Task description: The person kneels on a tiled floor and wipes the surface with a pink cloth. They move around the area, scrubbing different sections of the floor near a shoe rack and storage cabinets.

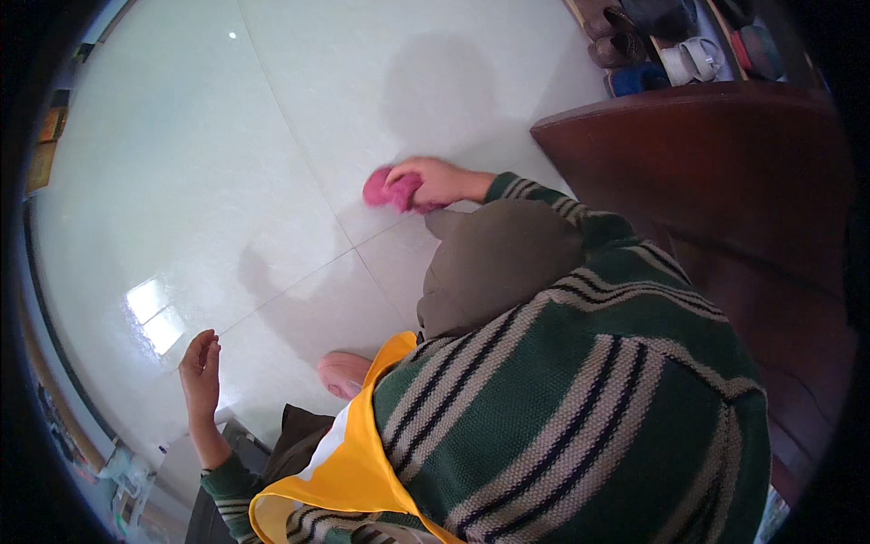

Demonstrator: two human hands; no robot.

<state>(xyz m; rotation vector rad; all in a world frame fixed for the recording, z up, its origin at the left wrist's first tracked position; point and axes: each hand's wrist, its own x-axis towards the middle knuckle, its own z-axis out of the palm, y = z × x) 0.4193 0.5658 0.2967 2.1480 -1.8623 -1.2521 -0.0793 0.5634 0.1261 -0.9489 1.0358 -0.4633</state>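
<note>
On the pale tiled floor (292, 170), my right hand (442, 182) presses down on a bunched pink cloth (387, 189). The fingers wrap over the cloth, and part of it spreads out ahead of them. My left hand (202, 381) is raised at the lower left with its fingers loosely curled. Nothing shows between its thumb and fingers. A bent knee in grey-brown trousers (503, 265) is just below the right wrist. One pink slipper (342, 372) shows beside the yellow apron (367, 455).
A dark red wooden furniture panel (693, 143) stands close to my right arm. Beyond it, shoes (690, 61) fill a rack at the upper right. A grey box-like object (231, 442) sits under my left forearm. Assorted items (126, 469) line the left rim.
</note>
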